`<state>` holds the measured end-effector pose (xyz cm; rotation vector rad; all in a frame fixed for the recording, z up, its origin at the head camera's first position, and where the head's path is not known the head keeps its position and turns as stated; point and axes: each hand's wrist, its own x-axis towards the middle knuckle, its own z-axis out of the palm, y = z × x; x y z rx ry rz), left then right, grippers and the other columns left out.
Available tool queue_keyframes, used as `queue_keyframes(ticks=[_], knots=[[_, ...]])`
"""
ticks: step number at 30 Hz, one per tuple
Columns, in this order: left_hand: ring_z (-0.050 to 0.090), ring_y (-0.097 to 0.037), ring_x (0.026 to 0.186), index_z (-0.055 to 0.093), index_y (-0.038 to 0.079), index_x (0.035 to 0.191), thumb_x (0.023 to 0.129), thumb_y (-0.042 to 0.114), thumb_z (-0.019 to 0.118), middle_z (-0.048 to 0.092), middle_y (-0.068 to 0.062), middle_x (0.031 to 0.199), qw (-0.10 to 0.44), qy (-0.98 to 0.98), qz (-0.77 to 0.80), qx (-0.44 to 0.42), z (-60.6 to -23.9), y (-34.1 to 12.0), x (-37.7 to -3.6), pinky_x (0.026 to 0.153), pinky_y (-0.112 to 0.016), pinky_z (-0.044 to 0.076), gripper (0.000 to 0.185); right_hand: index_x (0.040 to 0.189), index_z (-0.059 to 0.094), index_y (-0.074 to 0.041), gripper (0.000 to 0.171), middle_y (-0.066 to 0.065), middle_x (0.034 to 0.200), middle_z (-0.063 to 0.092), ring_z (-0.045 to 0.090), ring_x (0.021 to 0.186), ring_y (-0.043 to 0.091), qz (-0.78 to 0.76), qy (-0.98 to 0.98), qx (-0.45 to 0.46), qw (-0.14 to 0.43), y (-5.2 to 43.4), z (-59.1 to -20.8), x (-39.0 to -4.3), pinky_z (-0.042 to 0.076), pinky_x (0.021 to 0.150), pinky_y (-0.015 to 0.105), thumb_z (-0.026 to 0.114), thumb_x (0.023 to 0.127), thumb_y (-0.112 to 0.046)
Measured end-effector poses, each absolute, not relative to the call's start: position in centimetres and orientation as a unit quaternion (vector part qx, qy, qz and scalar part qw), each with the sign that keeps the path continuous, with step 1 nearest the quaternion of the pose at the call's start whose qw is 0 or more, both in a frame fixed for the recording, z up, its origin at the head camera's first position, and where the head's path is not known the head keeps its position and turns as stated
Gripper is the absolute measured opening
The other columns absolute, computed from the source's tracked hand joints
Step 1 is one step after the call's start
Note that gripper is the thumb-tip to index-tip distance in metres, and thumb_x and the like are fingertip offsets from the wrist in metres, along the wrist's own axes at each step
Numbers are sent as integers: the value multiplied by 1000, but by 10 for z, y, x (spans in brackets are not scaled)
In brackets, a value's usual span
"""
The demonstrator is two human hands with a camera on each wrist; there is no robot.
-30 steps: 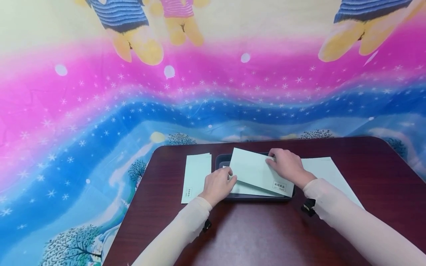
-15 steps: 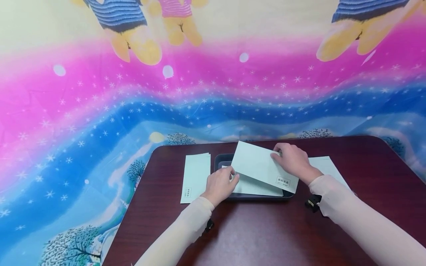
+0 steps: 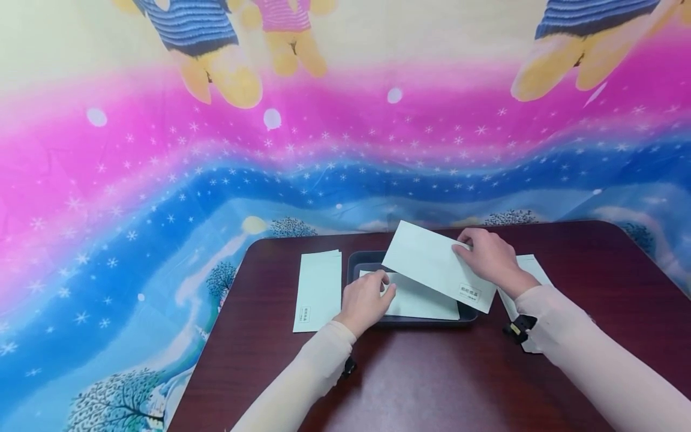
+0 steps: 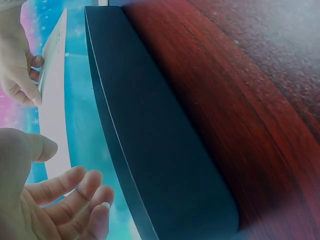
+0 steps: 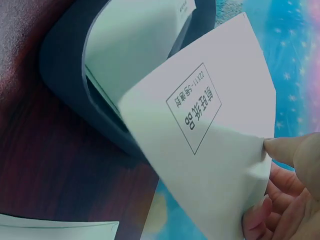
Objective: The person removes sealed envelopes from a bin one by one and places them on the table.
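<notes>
My right hand [image 3: 488, 255] pinches a pale green envelope [image 3: 437, 264] by its far right edge, thumb on the near face. The envelope is tilted above a dark tray [image 3: 432, 323], its printed box of characters showing at the lower right corner. Inside the tray lie more pale envelopes [image 5: 135, 40]. My left hand [image 3: 367, 300] hovers at the tray's left part, its fingers loosely bent. In the left wrist view a gap separates the thumb and fingers of the left hand [image 4: 55, 190], with nothing held between them.
A small stack of envelopes [image 3: 318, 288] lies on the dark red table [image 3: 432, 384] left of the tray. More envelopes [image 3: 534, 268] lie to the right, partly behind the right forearm. A printed cloth [image 3: 345, 132] hangs behind the table.
The right hand has drawn the envelope up and to the right, baring the envelopes in the tray. My left hand has shifted slightly right, apart from the lifted envelope.
</notes>
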<state>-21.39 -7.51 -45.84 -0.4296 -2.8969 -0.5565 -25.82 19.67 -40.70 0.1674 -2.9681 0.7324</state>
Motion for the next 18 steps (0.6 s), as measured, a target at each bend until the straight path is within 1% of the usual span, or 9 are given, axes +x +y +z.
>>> queue_keyframes(ticks=[3,10,14,18], knots=[[61,-8,69,70,19,103,99,38,61,73,3,89,81,-967,-191,-146,-458,-73,-213,57,-26,44,21,116,69,-9,30,19,110,71,65,91,32,240,-969,48,43,202,-407,-256,44,67,46,62,99,-32],[60,-9,68,70,18,102,99,36,62,73,1,89,84,-966,-197,-147,-458,-69,-212,57,-27,44,20,112,70,-9,27,20,109,71,65,86,30,245,-967,50,46,212,-414,-253,43,62,39,62,99,-31],[59,-8,67,70,17,102,99,36,62,71,3,85,88,-964,-196,-156,-458,-65,-212,55,-26,43,21,110,70,-8,25,21,109,71,65,83,29,245,-967,49,48,217,-418,-250,41,58,34,62,99,-29],[57,-7,65,70,18,102,99,38,61,69,5,83,91,-966,-184,-159,-459,-63,-212,54,-24,41,22,111,69,-8,24,22,109,71,66,83,30,245,-967,47,49,221,-420,-248,41,58,34,61,100,-27]])
